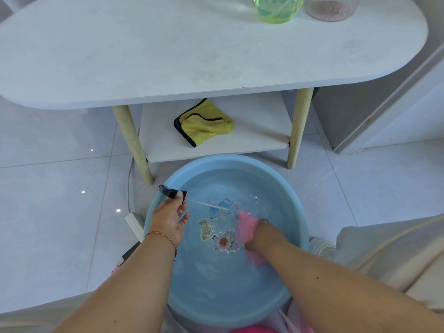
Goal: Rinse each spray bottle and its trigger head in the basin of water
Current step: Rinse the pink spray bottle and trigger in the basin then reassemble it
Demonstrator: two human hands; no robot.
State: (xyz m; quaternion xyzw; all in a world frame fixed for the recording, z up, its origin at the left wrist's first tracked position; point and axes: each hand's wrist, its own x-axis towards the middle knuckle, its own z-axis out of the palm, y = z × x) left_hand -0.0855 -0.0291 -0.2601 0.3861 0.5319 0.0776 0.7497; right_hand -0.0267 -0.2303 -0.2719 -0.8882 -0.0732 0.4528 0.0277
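the left hand (pixel 169 216) grips the black trigger head (pixel 171 191) over the basin's (pixel 296 227) left rim. the right hand (pixel 260 234) holds the pink bottle (pixel 247 230) underwater at centre. wet, light plastic looks slippery; grip its body firmly.

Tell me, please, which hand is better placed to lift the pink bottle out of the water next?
Right, most likely. The right hand already grips the pink bottle in the basin, while the left hand holds the black trigger head at the rim.
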